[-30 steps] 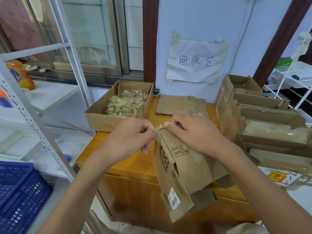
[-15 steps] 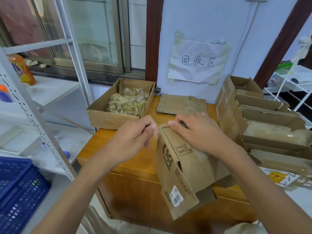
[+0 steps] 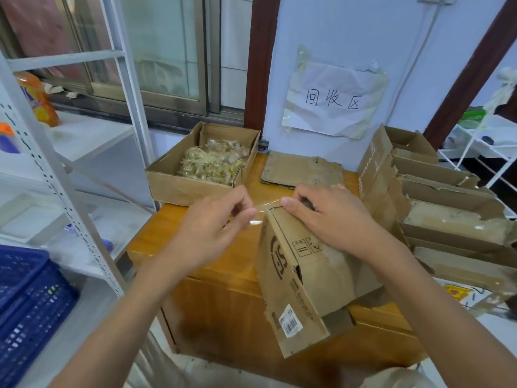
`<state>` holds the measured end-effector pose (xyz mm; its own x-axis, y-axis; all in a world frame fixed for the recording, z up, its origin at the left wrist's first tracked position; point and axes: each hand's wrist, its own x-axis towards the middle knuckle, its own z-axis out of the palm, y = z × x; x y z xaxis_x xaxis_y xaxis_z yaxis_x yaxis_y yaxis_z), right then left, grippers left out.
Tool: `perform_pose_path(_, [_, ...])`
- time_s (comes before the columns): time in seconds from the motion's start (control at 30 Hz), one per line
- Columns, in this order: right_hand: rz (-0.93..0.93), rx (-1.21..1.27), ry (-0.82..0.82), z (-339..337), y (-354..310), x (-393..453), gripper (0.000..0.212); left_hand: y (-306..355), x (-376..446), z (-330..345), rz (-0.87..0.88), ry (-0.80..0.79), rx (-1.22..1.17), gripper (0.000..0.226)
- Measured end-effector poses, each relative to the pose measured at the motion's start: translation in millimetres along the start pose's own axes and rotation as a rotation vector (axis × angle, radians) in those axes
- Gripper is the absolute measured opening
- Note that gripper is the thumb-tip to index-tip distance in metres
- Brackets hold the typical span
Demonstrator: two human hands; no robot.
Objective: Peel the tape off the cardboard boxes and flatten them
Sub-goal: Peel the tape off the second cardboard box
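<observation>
My left hand (image 3: pixel 216 224) pinches a strip of clear tape (image 3: pixel 264 207) between thumb and forefinger, other fingers curled under. The tape stretches taut from that pinch rightward to the top far corner of the cardboard box (image 3: pixel 305 273), still stuck there. My right hand (image 3: pixel 328 217) lies on the box's top face, fingers curled over its far edge, thumb tip at the corner where the tape leaves the cardboard; it grips the box steady.

The box is tilted, not flat: long axis runs from the far upper end under my right hand down toward me, lower end with a barcode label (image 3: pixel 292 323) hanging past the near edge of the wooden table (image 3: pixel 195 253). Printed side panel faces left. Lower flaps look loose, partly open. Box sits at the table's near right part.

Far left corner of the table: an open shallow carton (image 3: pixel 179 186) with a heap of crumpled yellowish tape or wrappers inside, can't tell which. Far edge, middle: a flattened cardboard piece (image 3: pixel 303 170) lying flat against the wall. Right edge: a stack of torn boxes (image 3: pixel 447 205), open sides up, leaning together.

On the wall behind, a taped paper sign (image 3: pixel 334 100) with handwritten characters. Left of the table, a white metal shelf (image 3: pixel 56 175) and a blue plastic crate (image 3: pixel 25 303) low at the left.
</observation>
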<state>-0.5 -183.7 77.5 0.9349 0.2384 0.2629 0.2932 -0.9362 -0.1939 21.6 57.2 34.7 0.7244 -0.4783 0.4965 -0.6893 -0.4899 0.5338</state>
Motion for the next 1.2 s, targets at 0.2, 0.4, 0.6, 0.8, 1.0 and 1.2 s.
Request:
perform_pose_path(0.2, [0.020, 0.023, -0.014, -1, 4, 0, 0.052, 6, 0, 4, -0.114, 0.010, -0.378, 0.030])
perform_pose_path(0.4, [0.013, 0.023, -0.015, -1, 5, 1, 0.054, 10, -5, 43, -0.153, 0.294, -0.455, 0.007])
perform_pose_path(0.6, [0.013, 0.041, -0.010, 2, 2, 0, 0.058, -4, 0, 23, -0.189, 0.251, -0.396, 0.010])
perform_pose_path(0.8, [0.039, 0.055, -0.009, -2, -1, 1, 0.051, 12, -1, 33, -0.280, 0.135, -0.665, 0.039])
perform_pose_path(1.0, [0.057, 0.133, -0.095, -20, 8, 2, 0.033, 32, 17, 56, -0.566, 0.150, -0.698, 0.038])
perform_pose_path(1.2, [0.033, -0.068, -0.091, -53, 45, -16, 0.021, 36, 24, 46, -0.536, 0.088, -0.668, 0.030])
